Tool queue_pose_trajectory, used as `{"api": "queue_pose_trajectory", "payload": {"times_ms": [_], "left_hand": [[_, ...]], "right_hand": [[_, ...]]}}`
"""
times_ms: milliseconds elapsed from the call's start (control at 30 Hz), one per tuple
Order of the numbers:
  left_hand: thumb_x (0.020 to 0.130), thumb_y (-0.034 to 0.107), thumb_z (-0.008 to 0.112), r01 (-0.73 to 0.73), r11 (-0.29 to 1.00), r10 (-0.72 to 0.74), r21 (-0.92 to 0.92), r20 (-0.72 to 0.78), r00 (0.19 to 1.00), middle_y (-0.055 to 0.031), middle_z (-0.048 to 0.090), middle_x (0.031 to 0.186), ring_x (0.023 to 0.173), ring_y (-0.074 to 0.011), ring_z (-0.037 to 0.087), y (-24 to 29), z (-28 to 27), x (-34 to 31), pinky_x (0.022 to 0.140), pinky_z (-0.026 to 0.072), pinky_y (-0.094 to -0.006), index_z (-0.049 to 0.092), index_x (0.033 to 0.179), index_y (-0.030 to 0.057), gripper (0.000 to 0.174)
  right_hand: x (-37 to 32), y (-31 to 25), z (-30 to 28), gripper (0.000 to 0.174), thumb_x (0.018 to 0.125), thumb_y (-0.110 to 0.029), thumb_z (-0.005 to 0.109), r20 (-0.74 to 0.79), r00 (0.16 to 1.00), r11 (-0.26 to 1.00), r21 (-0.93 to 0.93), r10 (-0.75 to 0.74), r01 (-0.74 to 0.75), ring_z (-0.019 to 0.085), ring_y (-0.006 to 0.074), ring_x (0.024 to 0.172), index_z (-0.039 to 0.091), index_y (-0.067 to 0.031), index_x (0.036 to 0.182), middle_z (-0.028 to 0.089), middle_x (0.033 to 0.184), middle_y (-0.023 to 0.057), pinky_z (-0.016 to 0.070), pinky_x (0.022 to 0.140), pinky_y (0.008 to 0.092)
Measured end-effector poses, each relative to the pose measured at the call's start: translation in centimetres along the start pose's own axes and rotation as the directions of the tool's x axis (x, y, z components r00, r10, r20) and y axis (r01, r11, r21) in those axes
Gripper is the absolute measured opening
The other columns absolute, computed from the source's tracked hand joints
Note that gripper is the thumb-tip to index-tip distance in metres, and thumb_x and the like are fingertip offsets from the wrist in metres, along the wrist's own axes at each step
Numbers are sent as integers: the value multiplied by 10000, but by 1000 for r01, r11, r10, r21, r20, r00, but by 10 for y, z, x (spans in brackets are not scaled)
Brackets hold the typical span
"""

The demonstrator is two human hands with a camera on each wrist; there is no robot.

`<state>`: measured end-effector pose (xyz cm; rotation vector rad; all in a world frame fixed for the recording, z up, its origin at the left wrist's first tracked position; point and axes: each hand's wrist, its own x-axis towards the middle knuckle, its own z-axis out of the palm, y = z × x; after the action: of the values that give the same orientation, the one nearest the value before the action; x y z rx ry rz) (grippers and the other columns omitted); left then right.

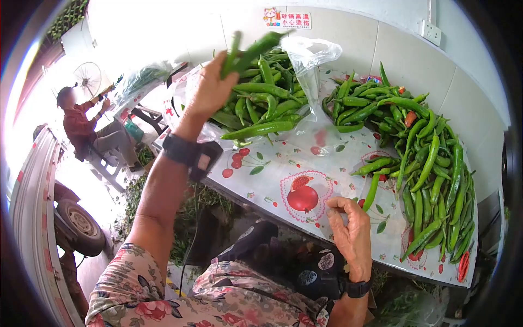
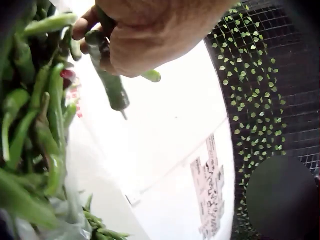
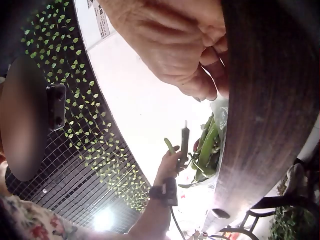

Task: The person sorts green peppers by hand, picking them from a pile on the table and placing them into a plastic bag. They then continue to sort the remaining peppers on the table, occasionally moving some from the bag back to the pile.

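Note:
My left hand (image 1: 210, 90) is raised over the pile of green peppers in a clear plastic bag (image 1: 313, 60), gripping a few green peppers (image 1: 250, 54) that stick up past its fingers. In the left wrist view, one dark green pepper (image 2: 111, 87) hangs down from the curled fingers of that hand (image 2: 155, 40). My right hand (image 1: 351, 234) hovers at the table's front edge with loosely curled fingers and nothing visible in it. Just beyond its fingertips is a single pepper (image 1: 371, 192). The right wrist view shows this hand (image 3: 170, 45) close up, its fingers bent.
A large heap of green peppers (image 1: 430, 158) covers the right side of the patterned table (image 1: 261, 185). A wall socket (image 1: 430, 32) is at the back right. At the far left, a person (image 1: 90, 128) sits by another table, with a vehicle wheel (image 1: 80, 223) nearer.

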<state>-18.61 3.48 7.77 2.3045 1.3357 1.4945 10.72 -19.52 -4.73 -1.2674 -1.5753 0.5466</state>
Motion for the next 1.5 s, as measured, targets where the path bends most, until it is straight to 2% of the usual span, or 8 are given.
{"api": "queue_pose_trajectory", "payload": {"times_ms": [100,667,833,1100,1200,1300,1400,1500], "left_hand": [[815,156,593,-57,943,92,328,-94,991,-215,597,1169,1058,-367,588,-47,-9,12,906,459,-433,489,1296,36,507],[833,110,601,-307,807,246,504,185,951,-155,620,1069,1015,-359,590,-27,39,45,884,474,-434,636,1126,58,299],[819,136,635,-313,805,186,504,286,940,-125,609,1165,1077,-336,586,-11,25,31,914,469,-432,598,1200,93,385],[774,143,690,-250,763,88,596,287,954,-84,493,1375,1160,-320,551,5,21,-1,965,437,-448,575,1239,133,479],[779,139,682,-306,725,176,617,263,949,-92,485,1386,1168,-323,547,0,21,-7,974,427,-453,581,1233,128,465],[786,136,675,-355,691,277,630,222,935,-106,517,1355,1166,-326,548,9,23,-9,989,421,-433,592,1210,96,434],[792,136,672,-424,833,351,355,253,902,-125,570,1285,1149,-326,561,42,28,-11,997,419,-401,611,1168,64,388],[804,136,665,-430,901,381,46,386,840,-143,600,1230,1129,-328,576,79,61,-26,965,448,-381,628,1120,42,331]], "right_hand": [[0,-3,-1,184,839,-56,627,12,999,999,-3,34,-34,637,298,876,627,9,1011,660,937,159,489,806,363],[1,-3,1,169,838,-58,613,-18,998,998,21,59,-59,639,301,860,639,6,992,663,924,164,487,798,354],[1,-4,0,169,838,-56,611,-21,999,999,27,32,-31,644,311,877,646,2,993,670,933,168,490,806,358],[1,2,0,179,827,-70,628,-19,1000,999,40,-18,19,651,318,892,640,2,990,670,930,174,500,801,372],[1,2,-2,186,870,-67,605,25,1000,1000,-11,-16,17,623,200,870,625,28,1029,654,959,116,490,812,313],[1,3,-2,185,868,-67,606,18,999,999,-19,-43,43,627,210,870,624,28,1025,657,954,122,493,816,315],[2,3,-2,192,862,-70,613,23,999,998,-44,-41,42,635,217,874,625,28,1027,661,954,133,494,823,313],[2,0,0,164,828,-95,636,-29,998,998,22,-51,52,637,323,871,641,-26,976,665,927,155,487,787,379]]}}
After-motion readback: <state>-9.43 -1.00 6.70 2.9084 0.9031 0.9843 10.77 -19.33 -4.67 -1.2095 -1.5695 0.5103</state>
